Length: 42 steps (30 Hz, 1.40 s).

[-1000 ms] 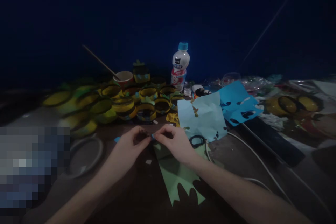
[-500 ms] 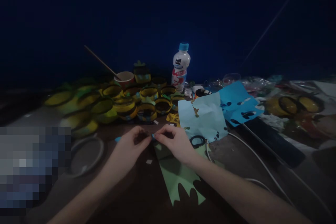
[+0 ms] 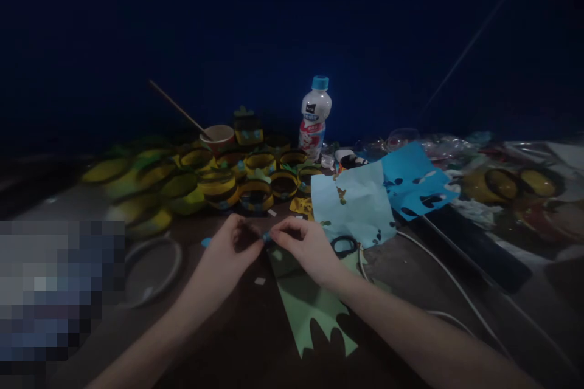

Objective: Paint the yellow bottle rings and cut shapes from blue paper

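A small blue piece sits between the fingertips of my two hands. My left hand is closed in a pinch at its left side. My right hand pinches it from the right, fingers together. Beneath my right hand and forearm lies a green paper with a jagged cut edge. Another blue scrap rests just left of my left hand. Black-handled scissors lie right of my right hand, partly under a pale blue sheet with cut holes.
Several yellow rings crowd the back left, near a cup holding a stick. A bottle stands at the back centre. A bright blue sheet, a white cable and a dark flat object lie right. A round lid-like object is left.
The fingers of both hands have shifted very slightly around the small blue piece. The view has moved a little; the other objects look unchanged.
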Available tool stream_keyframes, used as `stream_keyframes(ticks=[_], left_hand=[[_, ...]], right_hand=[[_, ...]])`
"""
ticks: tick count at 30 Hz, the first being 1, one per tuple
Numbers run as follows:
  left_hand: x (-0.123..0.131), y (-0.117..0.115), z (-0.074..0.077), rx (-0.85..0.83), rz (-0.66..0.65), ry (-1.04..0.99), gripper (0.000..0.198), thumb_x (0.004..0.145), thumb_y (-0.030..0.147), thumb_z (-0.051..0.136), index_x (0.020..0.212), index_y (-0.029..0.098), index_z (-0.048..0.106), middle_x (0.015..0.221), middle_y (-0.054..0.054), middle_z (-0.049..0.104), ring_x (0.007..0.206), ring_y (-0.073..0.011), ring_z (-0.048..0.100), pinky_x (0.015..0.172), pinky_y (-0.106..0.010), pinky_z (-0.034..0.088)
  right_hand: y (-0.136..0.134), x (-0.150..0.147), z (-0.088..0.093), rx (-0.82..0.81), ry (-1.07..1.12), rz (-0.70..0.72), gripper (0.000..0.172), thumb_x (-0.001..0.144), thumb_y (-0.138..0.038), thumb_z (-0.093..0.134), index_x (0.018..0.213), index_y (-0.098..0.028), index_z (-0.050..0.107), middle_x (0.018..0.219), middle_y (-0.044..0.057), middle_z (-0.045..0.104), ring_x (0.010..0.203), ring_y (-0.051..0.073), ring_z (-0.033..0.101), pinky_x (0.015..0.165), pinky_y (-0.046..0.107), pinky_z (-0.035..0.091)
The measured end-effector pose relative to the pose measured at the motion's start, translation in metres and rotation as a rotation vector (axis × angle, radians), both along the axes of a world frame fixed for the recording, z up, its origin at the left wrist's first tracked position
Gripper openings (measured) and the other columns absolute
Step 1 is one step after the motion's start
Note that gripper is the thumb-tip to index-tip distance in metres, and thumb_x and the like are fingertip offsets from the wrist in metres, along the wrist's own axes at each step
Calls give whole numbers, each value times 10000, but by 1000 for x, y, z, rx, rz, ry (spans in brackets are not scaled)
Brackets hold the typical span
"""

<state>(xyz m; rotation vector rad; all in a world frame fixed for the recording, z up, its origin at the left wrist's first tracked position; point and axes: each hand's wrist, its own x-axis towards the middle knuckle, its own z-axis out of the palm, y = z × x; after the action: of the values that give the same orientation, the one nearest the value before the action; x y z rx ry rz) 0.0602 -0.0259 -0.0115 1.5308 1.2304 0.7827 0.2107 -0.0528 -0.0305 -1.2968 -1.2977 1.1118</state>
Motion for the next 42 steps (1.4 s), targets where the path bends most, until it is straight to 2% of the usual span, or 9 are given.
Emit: stream_keyframes(ticks=[11,19,24,29,34,42], left_hand=[[3,-2,6,-72,-6,-57,154,630,156,579,755,181,493,743,14,577,749,-149,568,683,-259,447],[4,-4,4,-108,-13,-128,166,652,220,618,756,186,494,746,18,584,747,-149,573,678,-264,451],[1,-1,2,-94,10,-107,180,633,184,631,705,185,466,663,44,533,667,-129,544,632,-253,439],[3,-2,5,-99,-29,-112,146,657,202,608,732,189,483,725,28,560,735,-141,562,668,-258,442],[2,-2,5,-74,-12,-63,148,659,210,614,696,187,472,669,36,527,671,-131,540,628,-253,436],[2,0,4,-100,-51,-111,153,670,241,613,786,180,533,780,-20,630,799,-183,608,714,-294,476]], right_hand=[[0,0,2,-45,-15,-17,114,751,-251,579,715,-161,639,699,16,635,684,144,574,644,257,429],[0,0,6,-24,-53,-15,101,744,-236,587,667,-172,602,677,-2,608,677,137,563,648,254,426],[0,0,7,-19,-70,-15,100,738,-221,593,655,-165,599,668,4,607,671,138,561,645,256,423],[-2,0,7,-8,-86,-2,106,744,-225,591,654,-170,605,676,2,622,684,139,572,659,261,429],[-2,0,5,5,-85,8,100,749,-211,590,660,-174,616,688,6,636,698,140,585,669,257,439],[-2,-1,3,27,-98,-16,75,753,-179,573,706,-173,631,716,10,635,712,140,586,676,260,443]])
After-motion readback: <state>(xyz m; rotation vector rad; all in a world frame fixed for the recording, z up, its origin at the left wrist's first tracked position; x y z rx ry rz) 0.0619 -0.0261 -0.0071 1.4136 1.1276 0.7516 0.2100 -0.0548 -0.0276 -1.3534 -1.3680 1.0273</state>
